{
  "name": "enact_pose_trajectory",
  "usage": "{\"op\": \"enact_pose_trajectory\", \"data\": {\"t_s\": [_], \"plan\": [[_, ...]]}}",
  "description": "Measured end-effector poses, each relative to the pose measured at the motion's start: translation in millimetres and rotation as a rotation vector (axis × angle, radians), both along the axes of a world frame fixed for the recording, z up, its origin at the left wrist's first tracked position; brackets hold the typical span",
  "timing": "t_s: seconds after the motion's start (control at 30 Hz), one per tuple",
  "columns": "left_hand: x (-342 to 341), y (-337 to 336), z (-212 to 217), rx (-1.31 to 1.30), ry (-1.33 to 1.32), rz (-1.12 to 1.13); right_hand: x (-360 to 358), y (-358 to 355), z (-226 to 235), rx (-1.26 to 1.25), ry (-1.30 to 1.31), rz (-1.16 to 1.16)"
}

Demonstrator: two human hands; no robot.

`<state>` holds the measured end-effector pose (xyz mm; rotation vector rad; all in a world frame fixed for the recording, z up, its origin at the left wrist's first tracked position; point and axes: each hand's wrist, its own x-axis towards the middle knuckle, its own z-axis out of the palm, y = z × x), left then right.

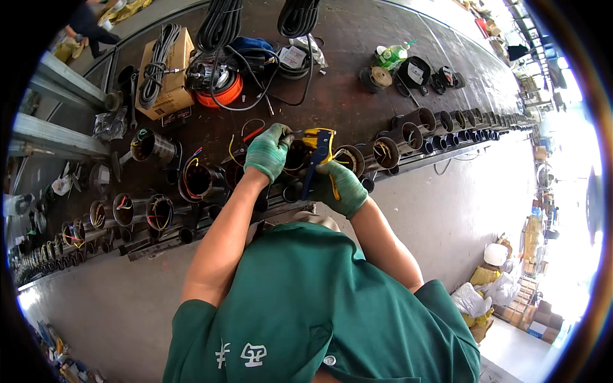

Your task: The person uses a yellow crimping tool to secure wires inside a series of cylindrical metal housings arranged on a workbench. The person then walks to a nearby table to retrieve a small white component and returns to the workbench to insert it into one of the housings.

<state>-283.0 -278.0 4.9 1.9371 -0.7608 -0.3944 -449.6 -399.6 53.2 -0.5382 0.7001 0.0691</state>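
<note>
Right hand: now we see our gloved right hand wrapped tight around the handles of a yellow-and-blue wire stripper, its head pointing up and away from us.
Left hand: our gloved left hand is curled, fingertips pinching a thin wire that runs to the stripper's head.
Stripper: it sits just above the row of dark tubes, between our two hands.
Tubes: the row crosses the bench from left to right, coloured wires poking from the open ends.
Beyond the tubes: we see an orange cable reel, and left of it a cardboard box with grey cable on top.
Right of the reel: a green bottle lies on the bench.
</note>
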Motion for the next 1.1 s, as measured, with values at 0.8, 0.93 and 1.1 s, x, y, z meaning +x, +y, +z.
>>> {"op": "enact_pose_trajectory", "data": {"t_s": [0.8, 0.93, 1.1], "plan": [[0, -1, -12, 0.004, -0.021, 0.035, 16, -48, -24, -0.043, 0.041, 0.263], [0, -4, -16, -0.041, 0.083, 0.061, 21, -43, -11, -0.053, 0.035, 0.156], [2, -5, -20, -0.059, 0.224, 0.077, 10, -55, 2, 0.197, -0.177, -0.024]]}}
